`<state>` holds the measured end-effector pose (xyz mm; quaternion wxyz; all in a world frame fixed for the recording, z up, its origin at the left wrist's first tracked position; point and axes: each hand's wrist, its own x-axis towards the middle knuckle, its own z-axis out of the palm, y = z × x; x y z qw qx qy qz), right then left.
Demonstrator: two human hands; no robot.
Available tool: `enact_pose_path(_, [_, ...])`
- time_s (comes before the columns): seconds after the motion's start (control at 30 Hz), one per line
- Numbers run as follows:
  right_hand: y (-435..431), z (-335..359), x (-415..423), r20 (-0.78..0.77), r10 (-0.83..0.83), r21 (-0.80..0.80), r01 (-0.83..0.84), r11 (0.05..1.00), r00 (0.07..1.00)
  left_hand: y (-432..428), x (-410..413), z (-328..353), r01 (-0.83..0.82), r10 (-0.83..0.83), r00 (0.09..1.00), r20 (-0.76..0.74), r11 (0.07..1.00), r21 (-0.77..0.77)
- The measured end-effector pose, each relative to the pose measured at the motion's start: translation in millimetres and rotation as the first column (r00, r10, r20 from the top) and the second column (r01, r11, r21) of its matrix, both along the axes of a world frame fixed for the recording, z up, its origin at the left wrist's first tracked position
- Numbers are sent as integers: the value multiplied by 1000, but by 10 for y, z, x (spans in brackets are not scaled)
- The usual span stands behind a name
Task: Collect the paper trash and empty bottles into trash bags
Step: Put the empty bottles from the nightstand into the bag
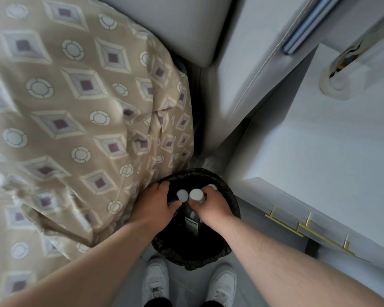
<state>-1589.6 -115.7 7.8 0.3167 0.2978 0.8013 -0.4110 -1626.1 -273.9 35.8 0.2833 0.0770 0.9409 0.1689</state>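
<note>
A black trash bag (208, 255) lines a round bin on the floor between the bed and a white cabinet. Both hands are over its mouth. My left hand (156, 206) grips a clear bottle with a white cap (182, 195). My right hand (213, 204) grips a second white-capped bottle (196, 194); a third white cap (213, 186) shows behind its fingers. The bottles point down into the bag, and a labelled bottle (191, 222) lies inside in the dark.
A bed with a beige diamond-patterned cover (75, 118) fills the left. A white cabinet with gold drawer handles (306, 229) stands at the right, a grey headboard (186, 25) behind. My white shoes (155, 278) stand on the grey floor just before the bin.
</note>
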Motion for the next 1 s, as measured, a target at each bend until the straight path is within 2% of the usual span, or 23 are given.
enact_pose_path(0.17, [155,545,81,-56,-55,-87,50,995,997,147,83,525,-79,84,990,-118,996,46])
enact_pose_path(0.33, [576,1389,138,-143,-29,-194,1,981,989,559,32,1111,-158,202,966,-163,956,247])
enact_pose_path(0.4, [824,1773,166,-174,-33,-255,-12,967,984,840,-8,1298,-145,210,964,-162,929,341])
enact_pose_path(0.47, [1114,2121,229,-195,-36,-247,-14,969,980,1180,-44,1451,-125,201,969,-145,901,416])
enact_pose_path(0.6, [1692,2635,364,-271,-235,-271,160,949,934,1989,-108,1639,53,64,970,-236,888,457])
enact_pose_path(0.7, [2056,2797,356,-385,-468,-293,376,879,795,2502,-161,1614,180,-80,959,-273,914,364])
enact_pose_path(0.77, [2284,2866,280,-483,-554,-274,483,831,678,2661,-175,1454,253,-195,941,-275,947,197])
enact_pose_path(0.9, [2642,3000,-21,-650,-557,-281,517,809,518,2678,-90,1164,357,-352,869,-348,932,-52])
enact_pose_path(1.0, [2852,3077,-297,-721,-469,-212,483,850,510,2678,-95,1102,363,-371,851,-371,927,-93])
